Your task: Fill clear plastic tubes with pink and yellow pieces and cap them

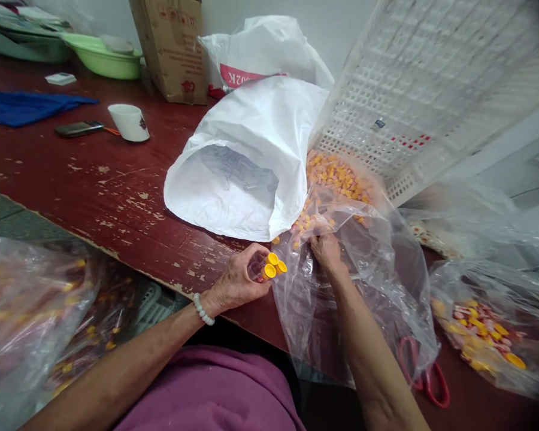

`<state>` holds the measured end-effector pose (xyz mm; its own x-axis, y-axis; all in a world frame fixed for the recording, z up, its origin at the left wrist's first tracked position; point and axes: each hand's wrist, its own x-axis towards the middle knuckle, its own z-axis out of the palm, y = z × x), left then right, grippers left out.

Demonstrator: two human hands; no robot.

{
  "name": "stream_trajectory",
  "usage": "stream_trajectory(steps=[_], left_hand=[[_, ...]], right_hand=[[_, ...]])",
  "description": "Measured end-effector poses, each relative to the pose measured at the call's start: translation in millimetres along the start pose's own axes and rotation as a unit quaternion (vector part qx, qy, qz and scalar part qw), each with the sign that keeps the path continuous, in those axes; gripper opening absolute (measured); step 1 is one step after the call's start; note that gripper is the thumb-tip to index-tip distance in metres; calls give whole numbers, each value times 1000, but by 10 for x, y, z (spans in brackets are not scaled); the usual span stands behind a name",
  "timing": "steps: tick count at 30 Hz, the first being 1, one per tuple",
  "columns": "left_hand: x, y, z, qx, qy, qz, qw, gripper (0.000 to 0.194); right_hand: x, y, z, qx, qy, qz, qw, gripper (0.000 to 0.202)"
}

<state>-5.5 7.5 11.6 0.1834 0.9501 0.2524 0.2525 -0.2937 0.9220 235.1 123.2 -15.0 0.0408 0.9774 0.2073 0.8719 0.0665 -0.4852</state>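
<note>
My left hand [242, 280] is wrapped round several clear tubes with yellow caps [270, 270], whose caps point right. My right hand [327, 250] is at the mouth of a clear plastic bag [377, 263], by a heap of small orange-yellow caps [339, 176]; its fingertips are hidden among plastic and caps. A white sack [260, 126] lies just beyond both hands, its opening facing me, with clear tubes [242, 170] inside.
A tilted white crate [368, 120] leans behind the caps. Red scissors [438, 386] and another bag of caps [485, 329] are at right. At left are a white cup [129, 123], phone [78, 129], green basin [108, 60] and blue cloth [27, 106]; a carton [175, 54] stands behind.
</note>
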Motion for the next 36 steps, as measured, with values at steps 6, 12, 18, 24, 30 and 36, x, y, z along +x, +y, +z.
stream_trajectory(steps=[6, 12, 18, 24, 30, 36], left_hand=[[5, -31, 15, 14, -10, 10, 1000, 34], [-2, -156, 95, -13, -13, -5, 1000, 34], [3, -210, 176, -83, -18, -32, 996, 35], [-44, -68, 164, -29, -70, -9, 997, 34], [-89, 65, 177, 64, -119, 54, 989, 26], [-110, 26, 179, 66, -125, 42, 989, 24]], right_hand=[[-129, 180, -81, 10, 8, 74, 997, 39], [-474, 422, -293, 110, 55, 168, 978, 42], [-749, 338, -501, 299, 52, 235, 923, 54], [-1107, -465, -695, 459, 39, 91, 883, 40], [-1250, -957, -625, 292, -80, -74, 950, 23], [-1268, -911, -633, 182, -22, -172, 968, 23]])
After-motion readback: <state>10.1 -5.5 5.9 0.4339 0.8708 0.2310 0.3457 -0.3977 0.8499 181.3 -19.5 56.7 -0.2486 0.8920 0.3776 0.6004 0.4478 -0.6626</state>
